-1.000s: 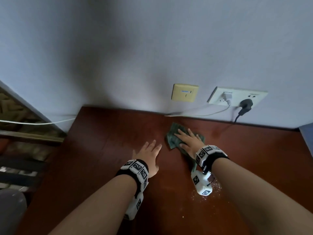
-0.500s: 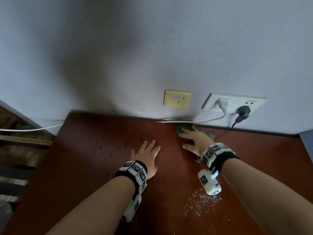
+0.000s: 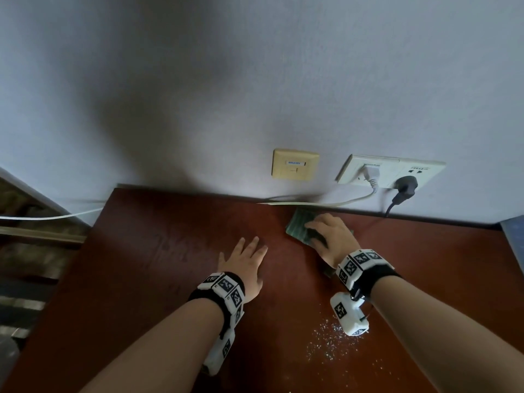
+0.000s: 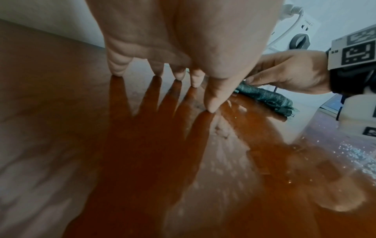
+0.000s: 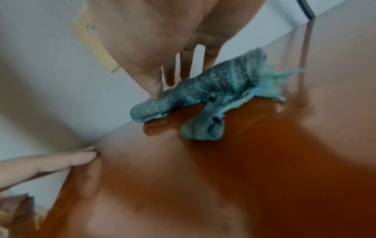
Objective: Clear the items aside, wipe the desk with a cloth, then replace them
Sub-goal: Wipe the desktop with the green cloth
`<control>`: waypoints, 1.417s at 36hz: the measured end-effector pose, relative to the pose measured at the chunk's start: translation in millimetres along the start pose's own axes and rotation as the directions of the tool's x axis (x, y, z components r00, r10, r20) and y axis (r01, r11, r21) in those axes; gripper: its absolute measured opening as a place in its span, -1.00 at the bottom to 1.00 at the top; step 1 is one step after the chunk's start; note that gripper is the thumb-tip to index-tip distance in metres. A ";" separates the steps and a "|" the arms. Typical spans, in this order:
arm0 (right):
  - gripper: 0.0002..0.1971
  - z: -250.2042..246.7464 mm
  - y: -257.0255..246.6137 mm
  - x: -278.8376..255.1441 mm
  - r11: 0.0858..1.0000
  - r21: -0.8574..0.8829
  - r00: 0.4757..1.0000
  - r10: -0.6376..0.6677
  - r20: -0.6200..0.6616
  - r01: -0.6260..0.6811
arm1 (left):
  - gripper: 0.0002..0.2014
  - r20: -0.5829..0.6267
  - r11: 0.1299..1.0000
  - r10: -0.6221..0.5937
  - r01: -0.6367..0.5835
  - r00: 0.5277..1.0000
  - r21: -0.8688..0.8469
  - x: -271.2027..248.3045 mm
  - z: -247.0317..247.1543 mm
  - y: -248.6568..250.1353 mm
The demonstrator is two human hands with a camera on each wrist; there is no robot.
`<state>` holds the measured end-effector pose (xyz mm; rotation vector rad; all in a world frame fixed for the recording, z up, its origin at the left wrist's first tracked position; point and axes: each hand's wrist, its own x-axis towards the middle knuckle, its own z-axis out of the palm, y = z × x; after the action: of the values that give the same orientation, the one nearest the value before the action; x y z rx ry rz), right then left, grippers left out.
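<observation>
The green cloth [image 3: 299,226] is pressed flat against the desk [image 3: 158,265] by the right hand [image 3: 330,236], close to the back edge where the desk meets the wall [image 3: 255,80]. The fingers [image 5: 168,77] are laid straight on top of the cloth, not curled around it. The left hand [image 3: 245,263] is spread on the bare wood just beside, fingers apart and straight, with nothing held. White crumbs [image 3: 326,344] are scattered on the desk nearer the person. Two plugs are seated in the wall socket [image 3: 391,173] above the cloth.
</observation>
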<state>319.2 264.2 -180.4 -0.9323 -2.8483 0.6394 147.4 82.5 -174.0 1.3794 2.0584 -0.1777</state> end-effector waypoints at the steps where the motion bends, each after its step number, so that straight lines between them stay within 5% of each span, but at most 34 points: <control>1: -0.48 1.0 1.1 0.2 1.000 -0.013 0.998 0.024 0.066 -0.023 | -0.28 0.001 1.000 -0.001 0.001 1.000 0.002 0.2 0.2 -0.1; 5: -0.30 11.1 1.2 -2.4 0.980 -0.200 0.920 0.053 0.388 0.027 | -0.28 0.010 1.000 -0.017 0.017 1.000 0.018 1.1 0.1 -0.8; 10: -0.37 14.2 2.2 -11.9 0.976 -0.200 0.908 0.001 0.419 0.091 | -0.27 0.070 0.999 -0.027 0.025 0.997 0.024 1.6 0.0 -0.6; 15: -0.33 5.8 0.9 -15.9 0.997 0.033 0.914 -0.079 0.398 0.072 | -0.27 0.081 0.999 -0.034 0.031 0.996 0.038 1.6 2.1 0.7; 19: -0.42 -13.7 0.3 -8.0 0.929 0.309 0.978 0.180 0.110 -0.205 | -0.28 0.082 0.998 -0.032 0.028 0.996 0.052 1.1 4.4 -0.4; 23: -0.48 -29.8 11.9 7.6 0.857 0.324 0.890 0.448 -0.081 -0.402 | -0.28 0.087 0.998 -0.042 0.037 0.995 0.058 2.2 6.2 -0.1; 26: -0.49 -27.1 14.5 17.1 0.851 0.311 0.854 0.489 -0.179 -0.422 | -0.28 0.087 0.997 -0.048 0.042 0.995 0.071 2.4 7.9 1.2; 28: -0.48 -11.2 11.1 17.3 0.879 0.265 0.889 0.440 -0.130 -0.396 | -0.27 0.095 0.996 -0.048 0.041 0.994 0.075 2.5 7.9 1.7; 31: -0.28 18.9 6.1 10.6 0.934 -0.121 0.928 0.349 0.127 -0.335 | -0.28 0.103 0.996 -0.050 0.042 0.993 0.080 2.6 7.3 1.7; 33: -0.24 26.2 1.6 6.4 0.949 -0.193 0.932 0.289 0.220 -0.249 | -0.28 0.104 0.995 -0.053 0.044 0.993 0.086 1.9 7.3 2.0; 38: -0.29 22.1 -5.5 -6.5 0.976 -0.187 0.925 0.173 0.338 -0.114 | -0.29 0.099 0.995 -0.053 0.044 0.994 0.091 1.2 6.2 3.9; 51: -0.40 20.5 -28.5 -60.9 0.995 0.079 0.921 -0.092 0.378 0.067 | -0.28 0.150 0.995 -0.029 0.015 0.988 0.094 -12.1 13.8 -0.4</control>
<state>349.0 200.6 -184.0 -0.7464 -3.1538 0.9977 155.9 66.7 -177.9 1.3548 1.9617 -0.3798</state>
